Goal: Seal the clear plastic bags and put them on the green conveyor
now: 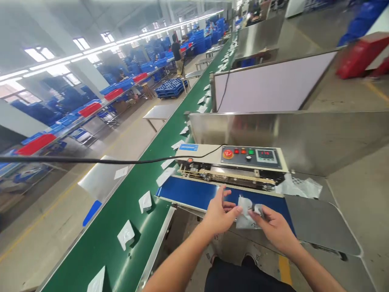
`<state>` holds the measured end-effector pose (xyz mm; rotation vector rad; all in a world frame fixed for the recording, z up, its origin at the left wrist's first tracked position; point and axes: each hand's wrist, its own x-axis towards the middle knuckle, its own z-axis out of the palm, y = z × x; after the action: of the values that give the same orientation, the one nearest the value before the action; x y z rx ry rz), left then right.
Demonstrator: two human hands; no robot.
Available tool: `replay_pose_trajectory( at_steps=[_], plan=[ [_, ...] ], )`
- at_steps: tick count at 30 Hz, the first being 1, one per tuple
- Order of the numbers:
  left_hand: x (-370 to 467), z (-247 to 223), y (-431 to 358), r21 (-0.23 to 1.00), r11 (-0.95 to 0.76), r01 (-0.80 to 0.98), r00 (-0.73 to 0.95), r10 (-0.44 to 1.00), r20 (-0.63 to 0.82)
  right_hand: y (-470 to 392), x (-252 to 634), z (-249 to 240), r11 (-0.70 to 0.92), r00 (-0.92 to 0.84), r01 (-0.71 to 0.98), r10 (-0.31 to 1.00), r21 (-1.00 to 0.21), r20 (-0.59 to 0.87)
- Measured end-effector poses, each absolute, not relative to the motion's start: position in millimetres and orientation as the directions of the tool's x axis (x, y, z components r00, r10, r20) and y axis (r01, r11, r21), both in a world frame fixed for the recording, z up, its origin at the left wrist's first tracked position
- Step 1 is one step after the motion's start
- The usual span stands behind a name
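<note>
A small whitish plastic pouch (244,221) hangs in front of me, over the near edge of the blue belt (188,192) of a sealing machine (203,152). My right hand (273,229) pinches the pouch at its upper right, between thumb and fingers. Just left of it is my left hand (221,213), fingers spread and curved, with the thumb tip at the pouch's left edge; whether it touches I cannot tell. What lies inside the pouch cannot be made out. More plastic bags (299,186) lie bunched at the machine's right end.
A long green conveyor (146,235) runs along my left, carrying several white packets (126,235). The machine's panel (251,157) has buttons and a red display. A black cable (133,161) crosses the view. A grey plate (325,223) is at right; a metal partition (304,138) stands behind.
</note>
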<state>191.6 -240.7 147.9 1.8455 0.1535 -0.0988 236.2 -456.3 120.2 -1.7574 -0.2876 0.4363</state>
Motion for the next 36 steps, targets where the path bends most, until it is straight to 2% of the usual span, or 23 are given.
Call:
replay_pose_trajectory(
  at_steps=[2,7,12,15,18,21,27,29,32,34,36],
  plan=[
    [204,113,-282,0.964,-0.113,0.239,0.968,0.102,-0.228,-484,235,109,-0.21,0.965,-0.119,0.204,-0.97,-0.163],
    [239,70,-367,0.953,-0.142,0.267,0.961,0.117,-0.252,-540,241,86,-0.06,0.961,-0.266,-0.098,-0.962,-0.26],
    [274,57,-401,0.95,-0.211,0.231,0.972,0.016,-0.233,-584,262,56,-0.175,0.91,-0.372,-0.265,-0.912,-0.32],
    [289,43,-408,0.92,-0.204,0.336,0.94,0.134,-0.314,-596,281,37,-0.15,0.864,-0.452,-0.319,-0.879,-0.39],
    [299,30,-408,0.901,-0.127,0.414,0.898,0.219,-0.381,-594,299,26,-0.117,0.85,-0.483,-0.297,-0.868,-0.434],
    [305,23,-397,0.891,-0.121,0.437,0.882,0.252,-0.398,-582,313,23,-0.124,0.86,-0.487,-0.239,-0.865,-0.451],
    [291,27,-355,0.89,-0.144,0.433,0.87,0.324,-0.371,-551,314,40,-0.128,0.848,-0.528,-0.029,-0.84,-0.529],
    [276,30,-339,0.909,-0.129,0.397,0.874,0.356,-0.331,-551,305,47,-0.175,0.833,-0.548,-0.027,-0.818,-0.552],
    [243,29,-308,0.934,-0.065,0.352,0.823,0.495,-0.276,-546,293,52,-0.342,0.852,-0.503,-0.042,-0.794,-0.521],
    [213,24,-280,0.935,0.026,0.354,0.729,0.619,-0.293,-527,287,53,-0.455,0.872,-0.398,0.081,-0.797,-0.482],
    [176,18,-247,0.929,0.121,0.349,0.601,0.732,-0.321,-489,281,57,-0.507,0.844,-0.257,0.298,-0.823,-0.447]
  ],
)
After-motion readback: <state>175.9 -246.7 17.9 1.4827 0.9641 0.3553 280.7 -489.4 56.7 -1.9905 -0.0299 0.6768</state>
